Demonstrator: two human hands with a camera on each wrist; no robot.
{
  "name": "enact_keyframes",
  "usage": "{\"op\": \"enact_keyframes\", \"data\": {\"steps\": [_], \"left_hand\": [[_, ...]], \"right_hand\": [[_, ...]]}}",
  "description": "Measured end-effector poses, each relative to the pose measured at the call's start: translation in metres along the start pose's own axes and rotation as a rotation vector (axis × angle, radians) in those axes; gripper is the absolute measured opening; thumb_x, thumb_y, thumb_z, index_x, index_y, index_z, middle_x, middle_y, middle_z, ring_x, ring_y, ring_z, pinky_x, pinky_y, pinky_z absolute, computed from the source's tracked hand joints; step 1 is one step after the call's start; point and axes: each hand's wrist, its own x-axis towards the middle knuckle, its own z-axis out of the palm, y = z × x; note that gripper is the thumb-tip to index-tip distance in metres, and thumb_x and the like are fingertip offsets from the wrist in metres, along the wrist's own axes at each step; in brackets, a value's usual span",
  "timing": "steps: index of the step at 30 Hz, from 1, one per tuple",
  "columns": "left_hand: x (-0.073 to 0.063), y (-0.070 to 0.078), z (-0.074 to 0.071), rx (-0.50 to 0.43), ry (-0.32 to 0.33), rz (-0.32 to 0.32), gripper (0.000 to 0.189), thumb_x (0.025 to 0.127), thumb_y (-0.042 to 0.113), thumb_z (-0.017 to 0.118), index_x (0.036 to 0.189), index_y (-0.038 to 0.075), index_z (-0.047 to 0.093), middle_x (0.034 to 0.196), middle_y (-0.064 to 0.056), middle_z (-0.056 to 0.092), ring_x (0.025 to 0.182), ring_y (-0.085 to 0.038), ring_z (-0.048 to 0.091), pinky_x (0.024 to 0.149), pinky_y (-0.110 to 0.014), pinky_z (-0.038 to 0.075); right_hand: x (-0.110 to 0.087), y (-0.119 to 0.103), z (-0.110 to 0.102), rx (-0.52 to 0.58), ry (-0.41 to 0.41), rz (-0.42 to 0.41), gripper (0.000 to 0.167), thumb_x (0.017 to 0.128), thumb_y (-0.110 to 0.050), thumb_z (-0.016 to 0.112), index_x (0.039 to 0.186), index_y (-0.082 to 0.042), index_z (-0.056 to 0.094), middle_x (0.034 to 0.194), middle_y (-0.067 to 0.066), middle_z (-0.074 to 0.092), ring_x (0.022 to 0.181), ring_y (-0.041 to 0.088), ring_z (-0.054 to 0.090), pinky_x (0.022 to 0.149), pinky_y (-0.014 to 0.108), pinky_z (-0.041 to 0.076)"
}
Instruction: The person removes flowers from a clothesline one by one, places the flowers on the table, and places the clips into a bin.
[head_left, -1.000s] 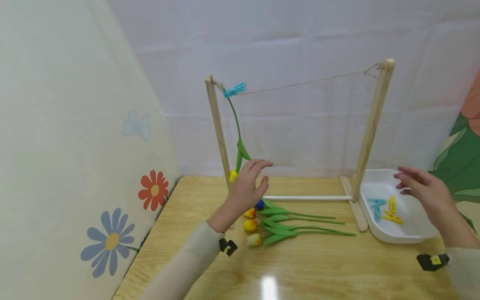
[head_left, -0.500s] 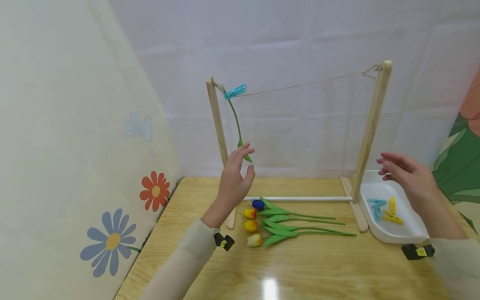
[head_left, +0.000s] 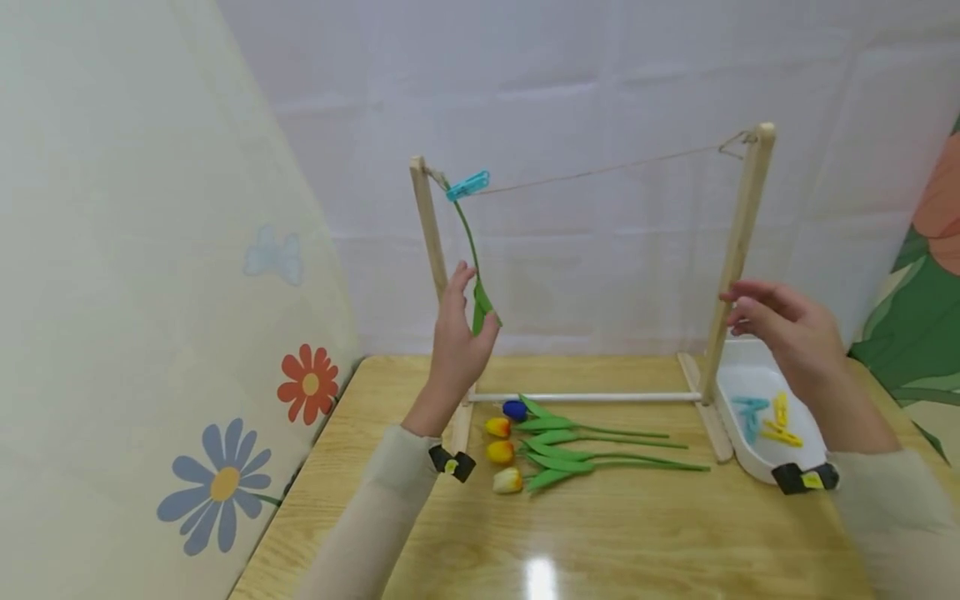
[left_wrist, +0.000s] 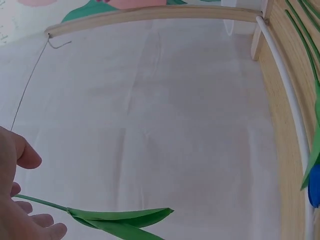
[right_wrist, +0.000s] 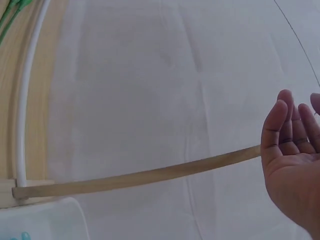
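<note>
A tulip hangs head down from a string, its stem end pinned by a light blue clothespin. My left hand is raised beside it, fingers extended and thumb apart; its yellow bloom is hidden behind that hand. In the left wrist view the green leaves reach out past my fingertips. My right hand holds nothing, its fingers loosely bent, and overlaps the right wooden post in the head view. The right wrist view shows the same bare palm.
Several tulips lie on the wooden table, among them a blue one and a cream one. A white rod joins the feet of the frame. On the right, a white tray holds blue and yellow clothespins.
My left hand has moved up and left to the hanging tulip. My right hand has come left and up from over the tray towards the right post.
</note>
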Motion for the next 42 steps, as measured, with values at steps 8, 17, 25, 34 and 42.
{"op": "enact_keyframes", "data": {"steps": [8, 17, 25, 34, 42], "left_hand": [[0.011, 0.001, 0.005, -0.048, -0.003, -0.071, 0.071, 0.094, -0.001, 0.059, 0.157, -0.003, 0.025, 0.162, -0.018, 0.03, 0.148, -0.032, 0.032, 0.118, -0.048, 0.036], [0.03, -0.005, 0.013, -0.164, 0.081, -0.182, 0.07, 0.095, 0.0, 0.055, 0.158, 0.001, 0.023, 0.161, -0.016, 0.033, 0.145, -0.035, 0.038, 0.118, -0.048, 0.036], [0.05, -0.004, 0.016, -0.222, 0.141, -0.213, 0.066, 0.096, -0.006, 0.053, 0.156, 0.005, 0.03, 0.133, -0.019, 0.052, 0.118, -0.033, 0.059, 0.102, -0.041, 0.052], [0.056, -0.003, 0.012, -0.221, 0.17, -0.2, 0.049, 0.096, -0.004, 0.06, 0.143, 0.003, 0.048, 0.112, -0.017, 0.062, 0.099, -0.027, 0.065, 0.079, -0.035, 0.059], [0.055, -0.005, 0.001, -0.242, 0.16, -0.191, 0.05, 0.094, -0.007, 0.062, 0.142, 0.002, 0.049, 0.114, -0.019, 0.06, 0.094, -0.025, 0.065, 0.07, -0.024, 0.06]], "right_hand": [[0.02, -0.009, 0.028, -0.016, -0.057, -0.015, 0.027, 0.1, 0.006, 0.055, 0.124, 0.003, 0.067, 0.11, 0.008, 0.073, 0.087, 0.016, 0.069, 0.076, 0.023, 0.059], [0.041, -0.01, 0.056, -0.033, -0.121, -0.034, 0.025, 0.1, 0.004, 0.056, 0.12, -0.001, 0.07, 0.108, 0.006, 0.073, 0.083, 0.015, 0.069, 0.074, 0.023, 0.059], [0.06, -0.016, 0.077, -0.107, -0.142, -0.006, 0.022, 0.1, -0.004, 0.061, 0.12, -0.003, 0.07, 0.109, 0.005, 0.073, 0.085, 0.014, 0.068, 0.076, 0.023, 0.059], [0.083, -0.023, 0.103, -0.19, -0.171, 0.04, 0.023, 0.099, -0.011, 0.065, 0.122, -0.007, 0.069, 0.111, 0.003, 0.072, 0.086, 0.016, 0.067, 0.076, 0.023, 0.058], [0.105, -0.029, 0.133, -0.327, -0.178, 0.096, 0.032, 0.1, -0.019, 0.065, 0.129, -0.004, 0.065, 0.121, 0.013, 0.067, 0.092, 0.019, 0.066, 0.08, 0.026, 0.058]]}}
